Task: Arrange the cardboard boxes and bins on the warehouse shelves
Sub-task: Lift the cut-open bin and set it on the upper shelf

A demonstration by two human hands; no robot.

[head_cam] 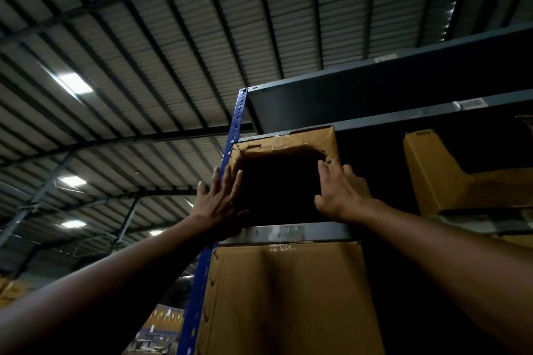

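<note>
Rack: 1 torn bx, 2 hands

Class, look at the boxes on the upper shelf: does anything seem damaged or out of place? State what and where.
The cardboard box between the left hand and right hand, beside the blue upright, has a large ragged hole torn in its front face, with rough edges and creased tape along the top.

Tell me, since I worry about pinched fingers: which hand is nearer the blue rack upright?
Left. The left hand overlaps the blue upright at the torn box's left edge; the right hand is on the box's right side, clear of it.
</note>
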